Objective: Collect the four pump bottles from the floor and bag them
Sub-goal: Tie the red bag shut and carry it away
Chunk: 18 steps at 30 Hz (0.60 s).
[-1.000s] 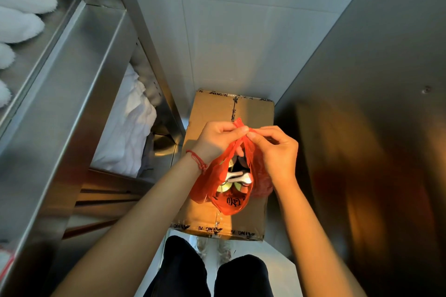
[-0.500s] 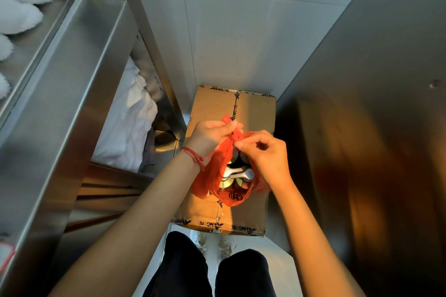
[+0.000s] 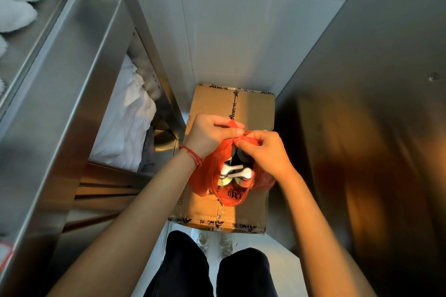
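A red plastic bag (image 3: 231, 196) sits on top of a taped cardboard box (image 3: 253, 108). Inside the bag's mouth I see the white pump heads of the pump bottles (image 3: 235, 173) and dark round caps behind them. My left hand (image 3: 212, 134) pinches one red handle strip at the top of the bag. Touching it from the right, my right hand (image 3: 264, 149) pinches the other strip. Both handles are drawn together above the bottles. The bottle bodies are hidden by the bag.
A stainless steel shelf unit (image 3: 72, 94) fills the left, with white linen (image 3: 125, 118) on a lower shelf. A steel wall (image 3: 362, 103) closes the right. White tiles (image 3: 229, 31) lie behind the box. My legs and shoes (image 3: 214, 243) stand at the box's near edge.
My hands have crossed the bag's two handle strips over each other and drawn them tighter. The bag's mouth has narrowed over the bottles.
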Each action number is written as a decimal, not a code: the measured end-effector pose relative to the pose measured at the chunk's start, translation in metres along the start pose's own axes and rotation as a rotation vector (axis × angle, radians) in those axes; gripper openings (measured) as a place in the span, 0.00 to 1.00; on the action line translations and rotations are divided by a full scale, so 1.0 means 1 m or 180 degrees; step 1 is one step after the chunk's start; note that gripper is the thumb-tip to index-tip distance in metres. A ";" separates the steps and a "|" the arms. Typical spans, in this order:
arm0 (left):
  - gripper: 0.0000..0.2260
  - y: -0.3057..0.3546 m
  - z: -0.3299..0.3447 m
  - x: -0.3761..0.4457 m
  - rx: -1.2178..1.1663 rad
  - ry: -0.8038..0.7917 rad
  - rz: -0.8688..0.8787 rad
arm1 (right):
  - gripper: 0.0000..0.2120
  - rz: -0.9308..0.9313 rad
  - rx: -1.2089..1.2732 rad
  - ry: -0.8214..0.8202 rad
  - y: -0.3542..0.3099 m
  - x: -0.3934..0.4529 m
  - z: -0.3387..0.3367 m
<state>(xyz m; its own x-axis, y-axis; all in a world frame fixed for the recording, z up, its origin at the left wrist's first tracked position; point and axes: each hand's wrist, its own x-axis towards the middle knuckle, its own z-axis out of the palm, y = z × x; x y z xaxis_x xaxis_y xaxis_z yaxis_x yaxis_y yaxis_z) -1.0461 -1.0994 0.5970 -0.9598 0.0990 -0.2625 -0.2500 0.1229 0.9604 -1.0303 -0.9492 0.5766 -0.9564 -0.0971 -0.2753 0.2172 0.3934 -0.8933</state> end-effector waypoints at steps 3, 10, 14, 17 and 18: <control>0.10 -0.001 0.002 0.001 0.0046 0.0077 0.0047 | 0.08 0.0092 0.0107 0.0004 0.002 -0.001 0.001; 0.10 -0.006 0.011 -0.003 -0.0215 0.0389 -0.0067 | 0.10 0.0594 0.1014 0.0128 0.003 0.000 0.005; 0.10 -0.006 0.015 -0.008 -0.0161 0.0543 0.0101 | 0.13 0.0987 0.1492 0.0083 -0.002 -0.003 0.001; 0.10 -0.009 0.019 -0.010 -0.0062 0.0662 0.0204 | 0.18 0.1417 0.1615 0.0130 -0.008 -0.005 0.001; 0.11 -0.010 0.020 -0.012 -0.0080 0.0669 0.0213 | 0.18 0.1451 0.1585 0.0200 -0.009 -0.005 0.003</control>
<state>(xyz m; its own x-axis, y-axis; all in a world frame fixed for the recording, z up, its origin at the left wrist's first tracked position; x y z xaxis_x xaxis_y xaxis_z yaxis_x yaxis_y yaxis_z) -1.0298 -1.0818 0.5886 -0.9792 -0.1022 -0.1754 -0.1854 0.0980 0.9778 -1.0268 -0.9547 0.5854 -0.7542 0.0378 -0.6556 0.6511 -0.0871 -0.7540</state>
